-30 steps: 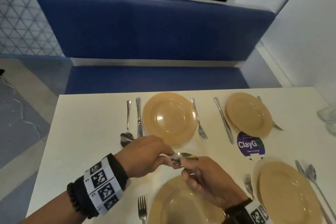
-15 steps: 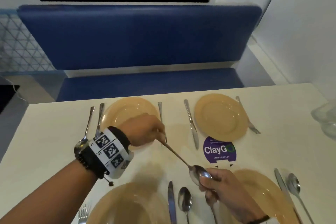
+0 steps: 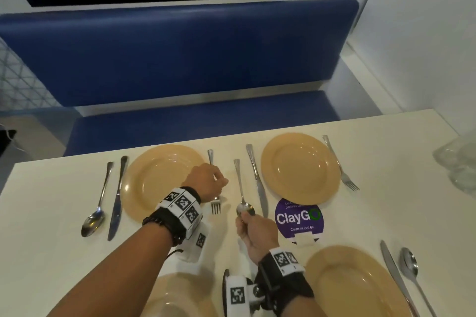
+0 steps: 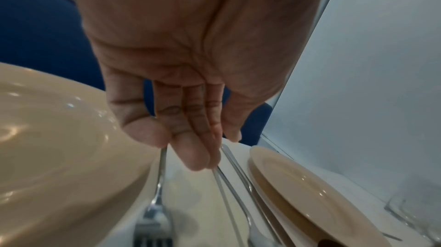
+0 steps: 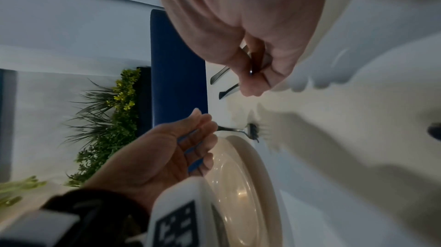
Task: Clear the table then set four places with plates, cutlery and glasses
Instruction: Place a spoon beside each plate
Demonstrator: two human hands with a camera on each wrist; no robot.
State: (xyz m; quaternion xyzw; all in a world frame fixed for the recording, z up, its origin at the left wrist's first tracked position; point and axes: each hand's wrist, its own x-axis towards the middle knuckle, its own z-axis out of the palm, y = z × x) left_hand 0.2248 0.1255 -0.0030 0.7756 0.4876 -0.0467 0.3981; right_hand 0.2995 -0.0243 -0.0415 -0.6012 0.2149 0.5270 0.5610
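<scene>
Four tan plates stand on the white table (image 3: 51,213). A spoon (image 3: 239,183) lies between the far-left plate (image 3: 162,183) and the far-right plate (image 3: 298,167), just left of a knife (image 3: 257,183). My right hand (image 3: 251,226) pinches the spoon's bowl; in the right wrist view the fingers (image 5: 255,81) curl round it. My left hand (image 3: 219,184) hovers over the fork (image 3: 215,204) beside the far-left plate. Its straight fingers (image 4: 190,153) point down at the fork handle (image 4: 161,175), and the spoon handle (image 4: 229,194) lies free beside them.
A spoon (image 3: 96,211) and knife (image 3: 117,201) lie left of the far-left plate, a fork (image 3: 340,165) right of the far-right one. A knife (image 3: 394,275) and spoon (image 3: 412,270) flank the near-right plate (image 3: 355,283). Glasses (image 3: 458,162) stand at the right edge. A purple sticker (image 3: 298,217) sits mid-table.
Both hands carried the spoon toward the far places. It now lies beside the knife; my left hand has let go of its handle and moved over the fork.
</scene>
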